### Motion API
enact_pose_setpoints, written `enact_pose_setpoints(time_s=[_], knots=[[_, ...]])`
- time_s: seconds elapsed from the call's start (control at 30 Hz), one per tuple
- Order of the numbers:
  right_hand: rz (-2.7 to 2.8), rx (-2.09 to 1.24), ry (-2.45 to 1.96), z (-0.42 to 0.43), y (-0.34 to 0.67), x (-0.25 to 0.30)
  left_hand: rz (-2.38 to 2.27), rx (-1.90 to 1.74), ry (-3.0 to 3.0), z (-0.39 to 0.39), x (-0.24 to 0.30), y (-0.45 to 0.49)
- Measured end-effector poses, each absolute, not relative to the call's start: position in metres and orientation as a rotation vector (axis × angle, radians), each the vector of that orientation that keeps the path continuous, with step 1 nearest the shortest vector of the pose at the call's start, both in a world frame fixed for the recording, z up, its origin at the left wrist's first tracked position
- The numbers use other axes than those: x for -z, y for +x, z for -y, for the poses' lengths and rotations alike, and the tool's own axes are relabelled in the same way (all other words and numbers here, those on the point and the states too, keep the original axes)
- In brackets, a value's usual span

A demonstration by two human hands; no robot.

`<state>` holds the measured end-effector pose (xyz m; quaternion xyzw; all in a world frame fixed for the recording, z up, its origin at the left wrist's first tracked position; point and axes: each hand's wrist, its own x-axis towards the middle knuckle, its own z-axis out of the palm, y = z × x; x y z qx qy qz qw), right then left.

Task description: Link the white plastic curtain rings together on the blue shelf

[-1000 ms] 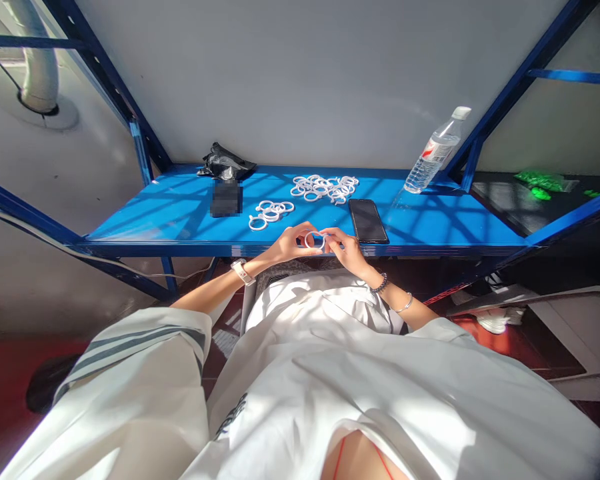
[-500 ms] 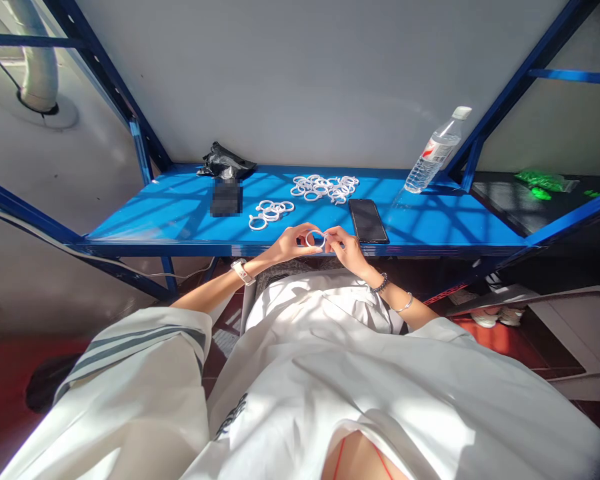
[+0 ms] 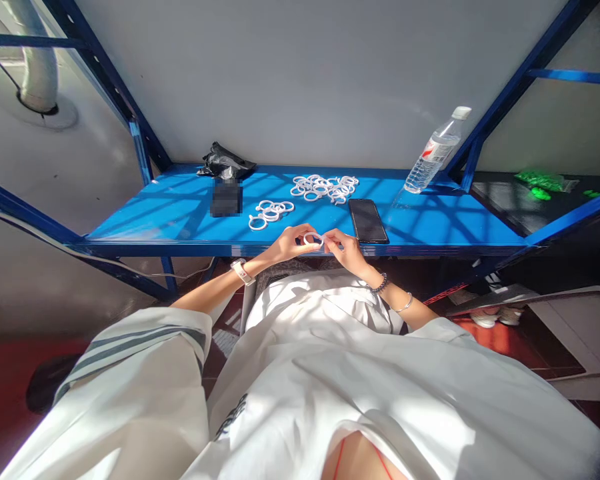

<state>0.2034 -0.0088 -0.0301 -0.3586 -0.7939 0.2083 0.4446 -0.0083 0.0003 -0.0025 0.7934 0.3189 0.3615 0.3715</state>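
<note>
A small white plastic ring (image 3: pixel 314 239) is pinched between both hands at the near edge of the blue shelf (image 3: pixel 145 213). My left hand (image 3: pixel 287 244) grips its left side with closed fingers; a white watch sits on that wrist. My right hand (image 3: pixel 347 247) grips the right side; bracelets circle that wrist. A small group of white rings (image 3: pixel 271 211) lies on the shelf just beyond my left hand. A bigger heap of white rings (image 3: pixel 325 187) lies farther back.
A black phone (image 3: pixel 367 221) lies face up right of my hands. A clear water bottle (image 3: pixel 436 151) stands at the back right by a blue post. A crumpled black bag (image 3: pixel 224 162) and a dark blurred block (image 3: pixel 225 198) sit back left. Green items (image 3: pixel 539 181) lie on a dark surface at right.
The ring between my fingers has tilted flatter and looks slightly lower. Both hands stay at the shelf's near edge.
</note>
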Motion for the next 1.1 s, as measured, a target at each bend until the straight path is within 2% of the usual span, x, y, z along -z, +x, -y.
enact_pose_setpoints(time_s=[1.1], knots=[[1.978,-0.529,-0.849,0.0111,0.2022,0.0281,-0.787,-0.873,2.083,-0.0017,0.0003,-0.0085]])
